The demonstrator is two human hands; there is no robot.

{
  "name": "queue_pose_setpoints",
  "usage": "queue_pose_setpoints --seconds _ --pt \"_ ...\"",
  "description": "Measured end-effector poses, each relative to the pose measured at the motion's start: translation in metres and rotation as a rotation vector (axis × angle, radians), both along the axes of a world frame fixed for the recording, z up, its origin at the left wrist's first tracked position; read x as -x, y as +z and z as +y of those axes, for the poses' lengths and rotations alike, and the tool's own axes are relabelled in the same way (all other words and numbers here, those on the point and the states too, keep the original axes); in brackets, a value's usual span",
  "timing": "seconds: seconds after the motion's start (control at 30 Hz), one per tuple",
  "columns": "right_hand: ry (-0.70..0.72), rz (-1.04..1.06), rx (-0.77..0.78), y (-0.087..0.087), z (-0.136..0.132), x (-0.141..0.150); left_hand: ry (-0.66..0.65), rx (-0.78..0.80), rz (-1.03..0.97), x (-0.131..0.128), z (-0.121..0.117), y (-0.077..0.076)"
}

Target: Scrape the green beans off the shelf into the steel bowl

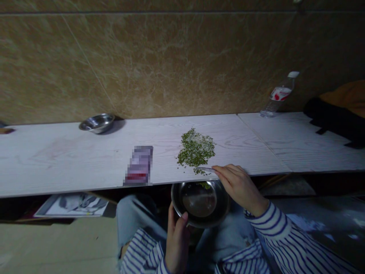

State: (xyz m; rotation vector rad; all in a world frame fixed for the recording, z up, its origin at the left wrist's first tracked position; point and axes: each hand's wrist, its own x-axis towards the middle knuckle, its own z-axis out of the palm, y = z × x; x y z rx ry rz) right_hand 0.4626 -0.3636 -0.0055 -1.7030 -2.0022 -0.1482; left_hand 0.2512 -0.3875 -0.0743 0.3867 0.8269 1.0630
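Observation:
My left hand [178, 236] grips the near left rim of a wide metal bowl [176, 203], with the thumb over the edge. The bowl is held above my lap, just under the table's front edge, and a few green beans [205, 185] are inside it. In my right hand [236, 185] is a thin, pale, spoon-like utensil [205, 169], pinched between the fingers. Its tip lies among loose beans near the edge. Behind it spreads a pile of small green beans [196, 148], with whitish grains mixed in toward the far side.
The white wood-grain table [51, 163] meets a tiled wall [171, 64]. A small metal bowl [98, 123] stands at the back left. A blurred-out, phone-shaped item [138, 165] lies near the front edge. Farther right are a plastic bottle [279, 95] and dark and orange cloth [339, 106].

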Motion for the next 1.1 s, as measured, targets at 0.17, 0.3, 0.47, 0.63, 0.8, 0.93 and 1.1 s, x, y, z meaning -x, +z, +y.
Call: queue_pose_setpoints --seconds 0.17,0.3,0.47,0.63,0.8,0.93,1.1 --pt "0.004 0.001 -0.006 0.0 -0.003 0.001 -0.008 -0.003 0.0 0.002 0.0 0.002" --pt "0.014 0.011 -0.007 -0.001 -0.002 0.002 -0.012 -0.005 -0.003 0.002 0.0 0.003" --pt "0.03 0.022 -0.019 -0.002 0.004 0.007 -0.001 0.012 0.005 0.002 -0.001 0.002" --pt "0.033 0.019 -0.015 -0.001 0.009 0.012 0.006 0.044 0.014 0.003 0.001 0.001" --pt "0.039 0.01 -0.024 0.0 0.011 0.012 -0.003 0.05 0.043 0.003 0.002 0.002" --pt "0.05 0.009 -0.014 0.001 0.011 0.013 0.001 0.023 0.037 0.003 0.002 0.004" --pt "0.096 0.011 0.004 0.003 0.004 0.024 -0.012 0.025 0.026 0.003 0.001 0.004"
